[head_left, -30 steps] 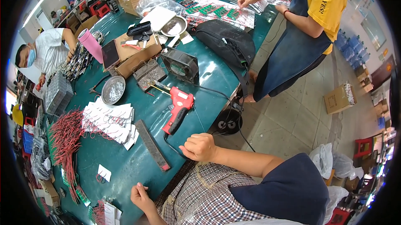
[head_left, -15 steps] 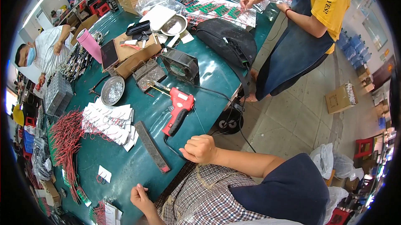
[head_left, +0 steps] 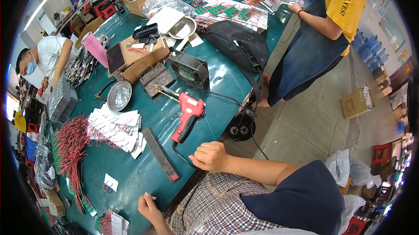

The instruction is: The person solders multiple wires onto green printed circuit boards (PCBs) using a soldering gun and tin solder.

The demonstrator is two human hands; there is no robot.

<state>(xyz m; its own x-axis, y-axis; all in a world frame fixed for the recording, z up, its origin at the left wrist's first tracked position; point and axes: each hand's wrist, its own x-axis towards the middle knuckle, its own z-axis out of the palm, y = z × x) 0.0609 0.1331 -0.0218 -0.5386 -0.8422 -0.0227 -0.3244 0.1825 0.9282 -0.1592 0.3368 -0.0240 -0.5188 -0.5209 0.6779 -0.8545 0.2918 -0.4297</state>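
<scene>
My right hand (head_left: 209, 156) is closed in a fist above the table's front edge; whatever it may hold is hidden. A thin wire runs from behind it toward the red and black soldering gun (head_left: 188, 117), which lies just beyond. Lower left, my left hand (head_left: 149, 208) hovers at the edge with fingers loosely curled, nothing visible in them. Nearest to it are a small white card with red wire (head_left: 111, 181) and a stack of white cards (head_left: 117, 224). Between the hands and the card pile (head_left: 115, 126) lies a dark flat bar (head_left: 160, 154).
Red wires with green boards (head_left: 72, 147) spread at the left. Beyond are a metal bowl (head_left: 119, 96), a soldering stand (head_left: 157, 80), a black fan (head_left: 190, 69) and a black bag (head_left: 238, 45). Co-workers work at the far right (head_left: 305, 30) and left (head_left: 54, 58).
The left co-worker has leaned forward, reaching down toward the grey trays. The right co-worker's hand has shifted slightly left over the boards. My hands hold nearly the same poses.
</scene>
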